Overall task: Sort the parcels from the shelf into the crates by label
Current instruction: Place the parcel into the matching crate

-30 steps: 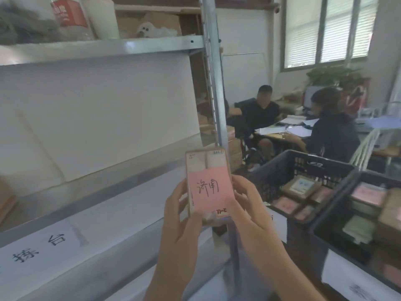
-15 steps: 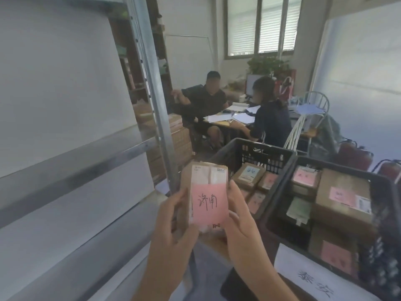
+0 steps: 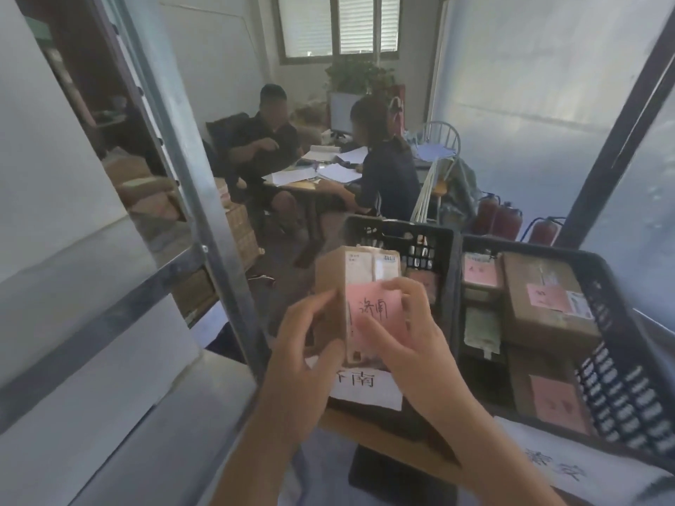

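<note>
Both hands, left hand (image 3: 310,345) and right hand (image 3: 405,341), are gripping a small brown cardboard parcel with a pink label (image 3: 359,286), holding it upright over the black plastic crate (image 3: 443,250) at twelve o'clock.

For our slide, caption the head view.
Both hands hold a pink-labelled parcel over the left black crate.

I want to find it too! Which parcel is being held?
Look at the two black plastic crates. Just before the left one, both hands, left hand and right hand, hold up a small brown cardboard parcel. Unlike those lying in the crates, it stands upright, pink handwritten label facing you.
</note>
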Available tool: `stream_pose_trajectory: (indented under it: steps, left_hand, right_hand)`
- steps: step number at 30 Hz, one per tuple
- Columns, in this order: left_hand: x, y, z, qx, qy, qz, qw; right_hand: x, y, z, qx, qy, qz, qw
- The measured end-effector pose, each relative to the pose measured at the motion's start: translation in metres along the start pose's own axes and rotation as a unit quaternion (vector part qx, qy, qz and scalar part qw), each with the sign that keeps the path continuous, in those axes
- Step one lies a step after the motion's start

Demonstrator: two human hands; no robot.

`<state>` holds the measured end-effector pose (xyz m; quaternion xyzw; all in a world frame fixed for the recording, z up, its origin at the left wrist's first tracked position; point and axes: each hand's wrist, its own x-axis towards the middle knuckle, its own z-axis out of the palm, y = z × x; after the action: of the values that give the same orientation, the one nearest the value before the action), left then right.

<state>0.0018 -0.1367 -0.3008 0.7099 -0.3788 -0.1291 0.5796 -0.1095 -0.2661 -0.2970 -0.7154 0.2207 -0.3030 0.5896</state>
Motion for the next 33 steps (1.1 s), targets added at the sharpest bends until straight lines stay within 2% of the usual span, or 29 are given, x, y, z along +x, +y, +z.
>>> stream_pose_trajectory:
  steps: [5,9,11,14,18,20,24,26,31,33]
  left_hand:
    - [0.046,-0.021,0.015,-0.010,-0.066,-0.022,0.998]
    - [0.087,-0.042,0.029,0.037,-0.106,-0.049,0.992]
    - [0.108,-0.060,0.031,0.065,-0.122,-0.075,0.988]
    - [0.140,-0.098,0.021,0.160,-0.101,-0.082,0.979]
    - [0.178,-0.147,0.004,0.277,-0.021,-0.111,0.954]
    - [0.196,-0.163,0.001,0.314,-0.007,-0.138,0.939]
    - [0.227,-0.180,0.000,0.331,-0.093,-0.264,0.901]
    - [0.239,-0.188,0.002,0.338,-0.121,-0.300,0.884]
    - [0.246,-0.198,0.006,0.355,-0.109,-0.309,0.875]
    - [0.245,-0.198,0.006,0.366,-0.108,-0.302,0.874]
  right_hand:
    - [0.047,0.022,-0.006,-0.095,0.042,0.054,0.993]
    - [0.090,0.055,-0.018,-0.152,0.049,0.062,0.985]
    - [0.110,0.073,-0.028,-0.195,0.020,0.074,0.978]
    - [0.131,0.100,-0.049,-0.279,-0.077,0.095,0.952]
    - [0.146,0.129,-0.070,-0.375,-0.182,0.111,0.902]
    - [0.153,0.136,-0.072,-0.440,-0.243,0.104,0.858]
    - [0.165,0.147,-0.064,-0.521,-0.341,0.107,0.775]
    - [0.168,0.152,-0.059,-0.547,-0.370,0.114,0.742]
    - [0.173,0.161,-0.047,-0.613,-0.411,0.105,0.666]
    - [0.176,0.163,-0.043,-0.623,-0.428,0.106,0.646]
